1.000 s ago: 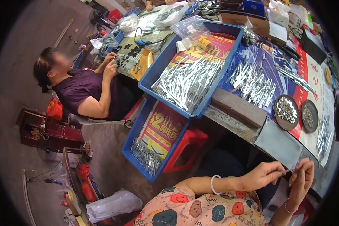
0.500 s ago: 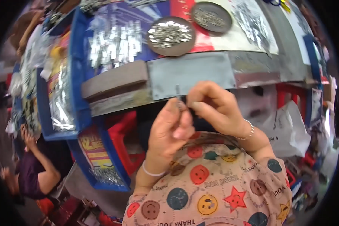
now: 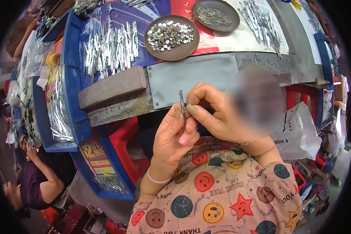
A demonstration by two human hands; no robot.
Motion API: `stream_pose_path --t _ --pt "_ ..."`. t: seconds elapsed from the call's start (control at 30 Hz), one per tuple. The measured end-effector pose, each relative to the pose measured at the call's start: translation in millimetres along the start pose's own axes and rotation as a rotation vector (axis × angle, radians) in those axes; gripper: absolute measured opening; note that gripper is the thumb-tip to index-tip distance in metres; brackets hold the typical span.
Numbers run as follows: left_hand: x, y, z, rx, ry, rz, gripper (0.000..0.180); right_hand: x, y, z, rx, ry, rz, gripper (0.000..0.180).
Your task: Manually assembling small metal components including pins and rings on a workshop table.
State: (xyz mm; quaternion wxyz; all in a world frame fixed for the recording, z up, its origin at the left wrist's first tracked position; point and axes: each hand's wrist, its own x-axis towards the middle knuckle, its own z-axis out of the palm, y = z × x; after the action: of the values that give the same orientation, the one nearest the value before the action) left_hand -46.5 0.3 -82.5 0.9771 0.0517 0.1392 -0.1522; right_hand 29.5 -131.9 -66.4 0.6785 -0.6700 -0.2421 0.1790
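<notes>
A slim, narrow metal piece [image 3: 181,98] stands nearly upright between my hands, just in front of the bench edge. My left hand [image 3: 172,134] is closed around its lower part, thumb and fingers pinching it. Beside it, my right hand [image 3: 210,109] is closed too, thumb and forefinger pressed together against the piece's side. Whether those fingertips hold some smaller part is hidden. Beyond my hands lies a grey metal plate [image 3: 193,74] fixed on the bench. A blurred patch covers part of my right wrist.
A brown block [image 3: 112,87] lies left of the plate. Farther back are a dish of shiny round bits [image 3: 191,48], a dish of small pins [image 3: 232,26] and rows of silver metal strips [image 3: 111,50]. Blue bins [image 3: 76,74] stand left. Another person's arm [image 3: 45,169] shows at far left.
The view has shifted slightly and become sharper. Both hands stay together on the metal piece; my right hand has moved a little left and down against it.
</notes>
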Motion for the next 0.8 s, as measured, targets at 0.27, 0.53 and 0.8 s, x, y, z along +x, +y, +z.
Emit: stream_pose_path --t 0.27,0.53,0.8 --pt "-9 7 16 0.179 0.148 0.153 0.013 11 -9 11 -0.264 0.009 -0.024 0.009" --pt "-2 -9 8 0.552 0.045 0.325 0.014 -12 -9 11 -0.337 0.064 -0.107 0.008" --pt "-10 -8 18 0.43 -0.053 0.342 0.016 -7 -20 8 -0.099 0.004 0.009 0.007"
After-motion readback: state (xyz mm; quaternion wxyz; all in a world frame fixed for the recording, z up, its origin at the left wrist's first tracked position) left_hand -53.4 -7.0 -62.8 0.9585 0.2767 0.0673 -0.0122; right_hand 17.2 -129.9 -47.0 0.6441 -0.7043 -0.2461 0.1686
